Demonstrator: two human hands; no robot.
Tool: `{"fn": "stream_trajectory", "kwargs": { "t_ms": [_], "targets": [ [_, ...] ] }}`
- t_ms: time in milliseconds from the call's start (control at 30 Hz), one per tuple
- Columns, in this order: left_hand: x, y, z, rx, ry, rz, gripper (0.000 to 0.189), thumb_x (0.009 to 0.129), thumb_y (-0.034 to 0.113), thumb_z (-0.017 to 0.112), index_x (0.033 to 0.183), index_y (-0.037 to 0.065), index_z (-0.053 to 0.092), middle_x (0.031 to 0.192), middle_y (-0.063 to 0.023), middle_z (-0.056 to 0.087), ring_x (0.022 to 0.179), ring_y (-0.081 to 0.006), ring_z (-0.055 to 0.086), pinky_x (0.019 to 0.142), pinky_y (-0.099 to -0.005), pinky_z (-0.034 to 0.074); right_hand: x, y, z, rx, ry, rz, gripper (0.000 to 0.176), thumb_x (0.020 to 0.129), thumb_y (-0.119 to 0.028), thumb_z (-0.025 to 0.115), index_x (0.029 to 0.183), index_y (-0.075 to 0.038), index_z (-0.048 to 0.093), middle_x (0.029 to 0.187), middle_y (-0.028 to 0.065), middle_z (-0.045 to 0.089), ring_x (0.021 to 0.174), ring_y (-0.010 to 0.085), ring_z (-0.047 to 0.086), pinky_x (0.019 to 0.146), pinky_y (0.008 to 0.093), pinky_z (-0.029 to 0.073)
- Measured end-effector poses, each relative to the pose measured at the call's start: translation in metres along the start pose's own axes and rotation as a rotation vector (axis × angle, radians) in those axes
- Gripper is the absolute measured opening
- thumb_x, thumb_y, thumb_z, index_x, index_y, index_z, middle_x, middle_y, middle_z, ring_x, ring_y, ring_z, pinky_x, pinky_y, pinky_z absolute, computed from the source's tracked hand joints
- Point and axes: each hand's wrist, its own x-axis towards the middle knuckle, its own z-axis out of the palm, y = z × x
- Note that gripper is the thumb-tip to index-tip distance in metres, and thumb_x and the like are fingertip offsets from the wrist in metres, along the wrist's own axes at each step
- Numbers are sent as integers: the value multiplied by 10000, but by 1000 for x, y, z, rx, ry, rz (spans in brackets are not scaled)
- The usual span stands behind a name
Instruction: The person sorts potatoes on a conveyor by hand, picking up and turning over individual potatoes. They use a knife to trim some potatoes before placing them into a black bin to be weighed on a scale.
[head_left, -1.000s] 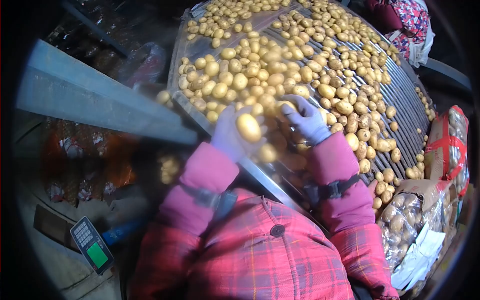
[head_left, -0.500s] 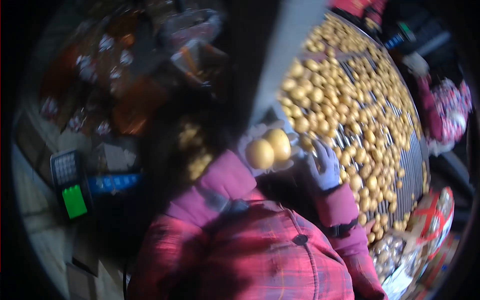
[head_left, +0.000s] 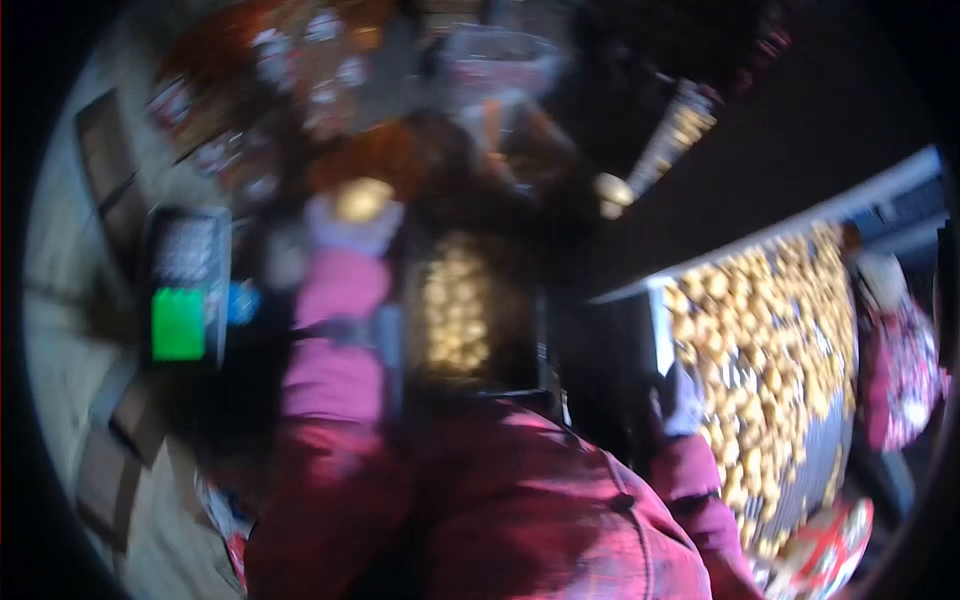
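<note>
My left hand [head_left: 352, 228], in a pale glove, is stretched forward on the left with a potato [head_left: 363, 200] in its fingers; whether a second one is under it is hidden by blur. To its right, a dark crate [head_left: 515, 330] holds a pile of potatoes [head_left: 457, 310]. My right hand [head_left: 683, 400], gloved too, rests by the near left edge of the sorting table [head_left: 830, 440], beside the many potatoes [head_left: 750, 350] spread there. Its fingers are smeared by motion.
A scale display [head_left: 180, 323] glows green on the left. Orange and clear bags [head_left: 370, 155] lie at the upper left. Another person's patterned sleeve [head_left: 900, 370] is beyond the table at right. A red and white bag [head_left: 830, 550] sits at lower right.
The view has turned left. My left hand has moved from the table's edge, where it held two potatoes, to beyond the crate's left side. My right hand has drawn back to the table's edge.
</note>
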Motion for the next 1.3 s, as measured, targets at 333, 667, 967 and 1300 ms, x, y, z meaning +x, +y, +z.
{"fn": "stream_trajectory", "kwargs": {
  "t_ms": [333, 667, 967, 1300],
  "targets": [
    [-74, -149, -19, 411, -319, -849, 558, 881, 438, 495, 1273, 42, 454, 1132, -158, 607, 1027, -313, 585, 818, -450, 503, -9, 4, 2, 147, 76, 159, 594, 762, -349, 622, 1276, -87, 480, 1183, 110, 561, 1224, 384, 412, 995, 498, 322],
    [-196, -298, 53, 1250, -1299, -781, 564, 962, 404, 427, 1324, -27, 386, 1181, -129, 551, 1013, -200, 577, 850, -302, 475, -153, 64, -49, 109, 459, 707, 367, 830, -259, 589, 1115, -29, 583, 1080, 180, 595, 1015, 365, 551, 883, 441, 432],
    [-264, -383, 31, 1334, -2272, 160, 322, 849, 115, 566, 1154, 12, 570, 1111, -194, 585, 1049, -339, 559, 932, -417, 421, -253, 10, -31, -216, 338, 1179, 655, 788, -391, 602, 1275, 19, 448, 1118, 224, 558, 1068, 383, 509, 950, 486, 353],
    [-229, -394, 51, 1616, -1718, 40, 275, 902, 102, 499, 1129, -34, 575, 1070, -179, 602, 991, -288, 581, 893, -343, 445, -204, 27, -72, 613, 554, 1183, 346, 853, -175, 584, 1169, -34, 579, 964, 197, 656, 911, 300, 645, 785, 363, 495]
  ]
}}
